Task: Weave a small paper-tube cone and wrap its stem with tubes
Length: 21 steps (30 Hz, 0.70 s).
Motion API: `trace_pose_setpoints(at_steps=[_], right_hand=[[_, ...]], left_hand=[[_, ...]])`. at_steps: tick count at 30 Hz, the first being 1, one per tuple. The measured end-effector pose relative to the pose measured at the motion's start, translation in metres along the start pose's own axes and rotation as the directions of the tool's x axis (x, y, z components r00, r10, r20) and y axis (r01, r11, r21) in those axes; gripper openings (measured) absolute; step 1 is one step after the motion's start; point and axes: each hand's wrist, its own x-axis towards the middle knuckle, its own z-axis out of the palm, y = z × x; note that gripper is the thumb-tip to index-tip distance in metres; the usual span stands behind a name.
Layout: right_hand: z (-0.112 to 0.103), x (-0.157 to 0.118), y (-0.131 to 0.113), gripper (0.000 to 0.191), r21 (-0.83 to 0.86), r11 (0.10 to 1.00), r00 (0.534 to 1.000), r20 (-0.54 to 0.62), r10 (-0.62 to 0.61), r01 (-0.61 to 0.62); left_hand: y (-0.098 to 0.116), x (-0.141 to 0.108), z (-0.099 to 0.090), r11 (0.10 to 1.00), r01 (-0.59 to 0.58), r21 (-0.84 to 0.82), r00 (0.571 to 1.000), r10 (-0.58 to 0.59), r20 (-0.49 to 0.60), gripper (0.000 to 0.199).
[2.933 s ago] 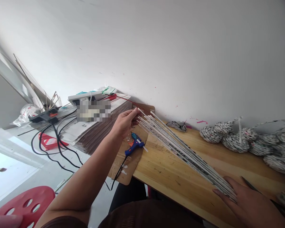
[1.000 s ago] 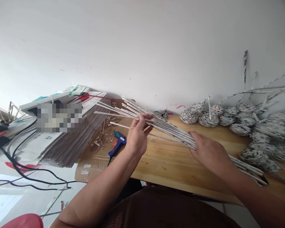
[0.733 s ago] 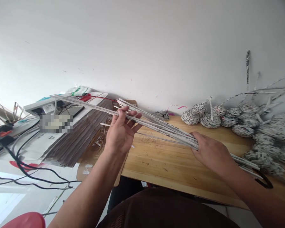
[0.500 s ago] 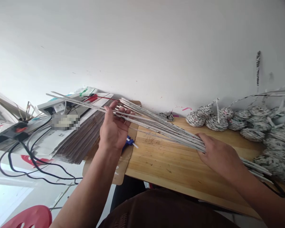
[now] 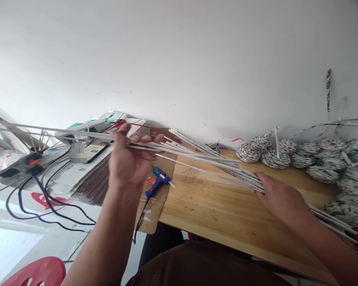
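Observation:
Long thin paper sticks stretch in a loose bundle above the wooden table. My right hand is wrapped round the bundle toward its right end, and the stick ends come out behind my wrist. On the left, my left hand is palm up, with several sticks pinched between thumb and fingers; they reach out past it to the left edge. The other sticks fan out between my hands. A blue glue gun lies on brown cardboard just right of my left wrist.
Woven paper balls are piled along the wall at the right. At the left are a paper stack, a power strip, dark cables and a black box. A red stool stands at the lower left.
My left hand has moved left, drawing some sticks partly out of the bundle. The glue gun now shows fully. My right hand still grips the bundle, and the view has shifted slightly.

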Motion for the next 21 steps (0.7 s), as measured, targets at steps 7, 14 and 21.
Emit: trace_pose_setpoints(at_steps=[7,14,21], right_hand=[[0.01,0.005,0.013,0.019,0.056,0.998,1.0,0.019,-0.016,0.015],[-0.006,0.014,0.007,0.017,0.09,0.996,0.997,0.069,-0.017,0.01],[-0.008,0.004,0.005,0.026,0.052,0.996,0.997,-0.03,-0.07,0.071]], left_hand=[[0.022,-0.008,-0.029,0.998,0.061,-0.024,0.996,-0.063,-0.064,0.028],[-0.073,-0.033,-0.045,0.915,0.396,-0.075,0.898,-0.403,-0.18,0.013],[-0.076,-0.017,-0.038,0.96,0.281,-0.013,0.933,-0.276,-0.229,0.012]])
